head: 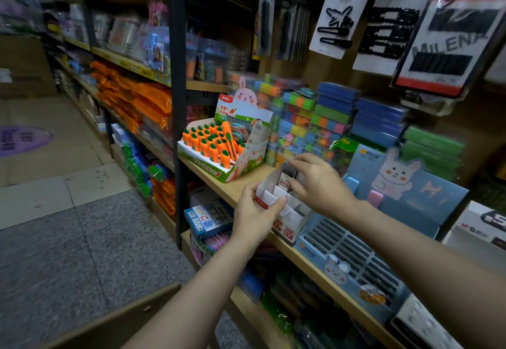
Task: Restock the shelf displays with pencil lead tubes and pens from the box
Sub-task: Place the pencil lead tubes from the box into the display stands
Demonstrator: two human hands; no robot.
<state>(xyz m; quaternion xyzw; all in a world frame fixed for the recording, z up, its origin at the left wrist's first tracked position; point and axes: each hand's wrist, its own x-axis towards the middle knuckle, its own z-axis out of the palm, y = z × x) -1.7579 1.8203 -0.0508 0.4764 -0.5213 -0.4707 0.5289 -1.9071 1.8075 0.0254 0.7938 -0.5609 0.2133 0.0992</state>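
Observation:
A white pencil lead display box (290, 216) with cardboard dividers and "HB 0.7" labels sits at the front edge of the wooden shelf (243, 184). My left hand (253, 216) grips its left front corner. My right hand (315, 181) hovers over the back compartments and pinches a small pencil lead tube (284, 181) with a white and red label. A blue rabbit pen display (353, 250) with dark pens in rows stands just right of the white box. A brown cardboard box (109, 321) shows at the bottom left.
A carrot-shaped item display (219, 148) stands left of the white box. Stacks of colourful sticky notes (315, 121) fill the shelf's back. Hair clip cards (383, 22) hang above. Lower shelves hold packaged goods, and tiled floor (68, 225) lies to the left.

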